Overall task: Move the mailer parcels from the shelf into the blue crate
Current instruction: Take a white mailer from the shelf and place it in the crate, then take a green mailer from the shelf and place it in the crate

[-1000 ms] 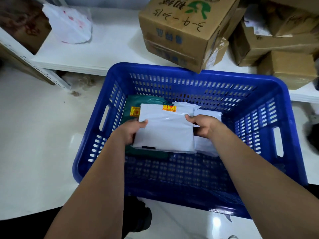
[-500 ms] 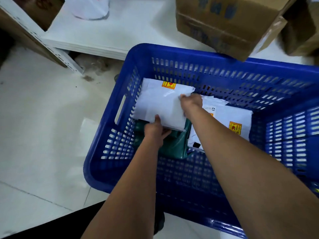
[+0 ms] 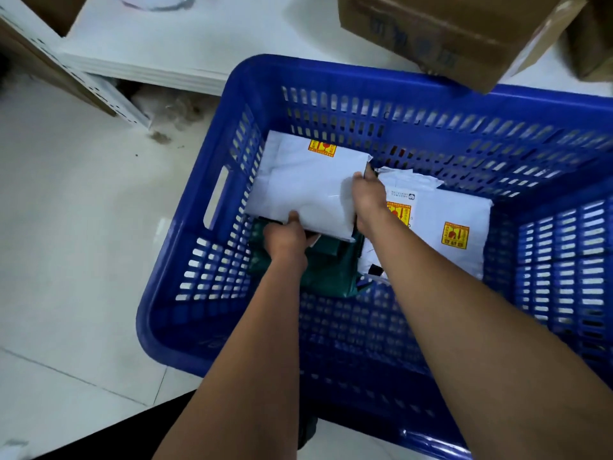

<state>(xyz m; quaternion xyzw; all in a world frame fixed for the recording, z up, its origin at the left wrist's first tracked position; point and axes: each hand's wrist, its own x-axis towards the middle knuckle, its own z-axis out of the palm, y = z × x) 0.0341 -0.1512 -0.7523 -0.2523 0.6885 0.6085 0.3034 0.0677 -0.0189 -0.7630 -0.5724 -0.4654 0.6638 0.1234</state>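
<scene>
A blue slotted crate stands on the floor in front of a low white shelf. Inside it, a white mailer parcel with a yellow sticker lies against the left wall, on top of a dark green mailer. My left hand grips its near edge, thumb on top. My right hand holds its right edge. Another white mailer with yellow stickers lies to the right on the crate floor.
A large cardboard box overhangs the crate's far rim, with a second box at the far right. A white bag lies on the shelf at the top edge. A perforated shelf post slants at the left above pale floor tiles.
Both hands have shifted the white mailer from the crate's middle to its left side. The second white mailer is now uncovered on the right. The camera has leaned in closer.
</scene>
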